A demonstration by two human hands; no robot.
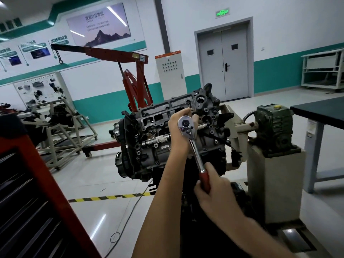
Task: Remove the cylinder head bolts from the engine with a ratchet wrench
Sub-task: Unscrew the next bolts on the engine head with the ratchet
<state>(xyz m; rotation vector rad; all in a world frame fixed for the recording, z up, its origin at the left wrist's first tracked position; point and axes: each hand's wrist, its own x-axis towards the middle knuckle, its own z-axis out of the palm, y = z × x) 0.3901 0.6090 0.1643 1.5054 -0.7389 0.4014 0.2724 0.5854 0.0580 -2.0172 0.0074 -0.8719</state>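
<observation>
Head view. Grips the red handle of the ratchet wrench [193, 148] with the right hand [214, 192], lower right of centre, fingers wrapped tight round it and thumb laid up toward the chrome shank. Cups the wrench's round chrome head with the left hand [177, 127], just above centre, fingers curled behind and round it, holding nothing else. Slants from head at upper left to handle at lower right, spanning the gap between the two hands. Sits with its head against the open top face of the engine [149, 142], mid-frame, that face tipped toward the camera. Cannot tell which bolt lies under the head: hidden by tool and fingers.

Right of the engine, joined to it by a pale shaft [243, 126]: a green gearbox [273, 127] on a pale pedestal [275, 183]. At the right edge, a dark-topped table [320, 108]. Behind the engine, upper left of centre, a red hoist [137, 77] with a hook [60, 61] hanging from the end of its boom. Just right of the hoist, a grey cabinet [169, 71]; further right, grey double doors [223, 62] under a green lit sign [222, 13]. In the lower left corner, a red tool chest [28, 211] with dark drawers. On the glossy floor [93, 174] below the engine, a yellow-and-black striped line [111, 197].
</observation>
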